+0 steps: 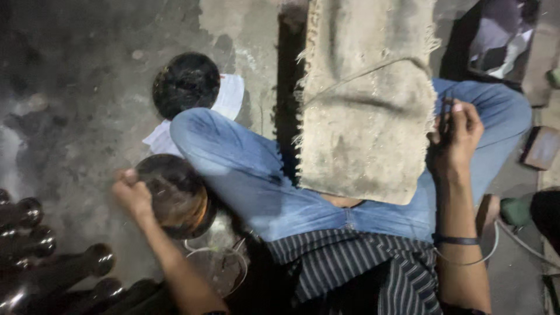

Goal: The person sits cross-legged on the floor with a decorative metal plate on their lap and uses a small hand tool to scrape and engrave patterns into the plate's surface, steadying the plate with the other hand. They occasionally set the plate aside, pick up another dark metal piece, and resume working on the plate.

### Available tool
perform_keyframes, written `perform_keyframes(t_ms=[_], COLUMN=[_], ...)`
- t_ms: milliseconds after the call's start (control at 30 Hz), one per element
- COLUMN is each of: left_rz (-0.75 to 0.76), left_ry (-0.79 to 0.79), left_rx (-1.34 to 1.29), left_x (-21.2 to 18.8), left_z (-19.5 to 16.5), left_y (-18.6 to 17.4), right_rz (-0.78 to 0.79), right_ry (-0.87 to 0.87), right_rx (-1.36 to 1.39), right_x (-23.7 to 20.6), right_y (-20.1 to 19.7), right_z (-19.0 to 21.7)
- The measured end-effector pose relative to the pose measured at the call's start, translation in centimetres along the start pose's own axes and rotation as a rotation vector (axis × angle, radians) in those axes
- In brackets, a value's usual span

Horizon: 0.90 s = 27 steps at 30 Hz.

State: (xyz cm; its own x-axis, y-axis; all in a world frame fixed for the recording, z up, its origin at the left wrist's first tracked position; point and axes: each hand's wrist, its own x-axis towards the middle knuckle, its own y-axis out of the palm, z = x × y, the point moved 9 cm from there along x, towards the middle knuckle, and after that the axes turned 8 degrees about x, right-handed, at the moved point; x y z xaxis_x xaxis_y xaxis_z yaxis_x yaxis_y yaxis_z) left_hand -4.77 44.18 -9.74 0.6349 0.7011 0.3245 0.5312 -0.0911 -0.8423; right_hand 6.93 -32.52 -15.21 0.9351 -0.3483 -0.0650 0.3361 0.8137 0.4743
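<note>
I sit on a concrete floor in blue jeans [245, 169] with a worn burlap cloth [364, 111] over my lap. My left hand [133, 192] is closed on the rim of a dark round bowl [175, 195] beside my left knee. Up at the cloth's right edge, my right hand [458, 137] has its fingers curled around something thin and dark; what it is cannot be made out. A second dark round bowl [185, 83] rests on white paper [228, 96] beyond my knee.
Several dark rounded metal rods [52, 274] lie at the lower left. A white cord [216, 256] loops under the near bowl. A dark bag [501, 35] sits at top right, a small flat block [541, 147] at right, and a green-capped object [516, 211] lower right.
</note>
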Motion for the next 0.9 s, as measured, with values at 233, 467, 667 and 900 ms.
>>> perform_keyframes(t_ms=[233,467,667,900], left_rz=[0.094,0.268,0.378,0.547], left_ry=[0.221,0.280,0.173,-0.064], left_rx=[0.083,-0.100,0.384,-0.404], left_x=[0.6,6.3,8.8,9.4], left_z=[-4.1,-15.0,-18.2,-16.5], left_y=[1.5,5.7,10.3,12.3], right_rz=[0.034,0.025,0.016,0.018], right_ry=[-0.015,-0.012,-0.003,-0.004], right_rx=[-0.029,-0.057,-0.084,-0.069], right_x=[-0.2,-0.4,-0.5,-0.5], right_y=[0.6,1.1,0.9,0.9], right_z=[0.5,0.4,0.5,0.2])
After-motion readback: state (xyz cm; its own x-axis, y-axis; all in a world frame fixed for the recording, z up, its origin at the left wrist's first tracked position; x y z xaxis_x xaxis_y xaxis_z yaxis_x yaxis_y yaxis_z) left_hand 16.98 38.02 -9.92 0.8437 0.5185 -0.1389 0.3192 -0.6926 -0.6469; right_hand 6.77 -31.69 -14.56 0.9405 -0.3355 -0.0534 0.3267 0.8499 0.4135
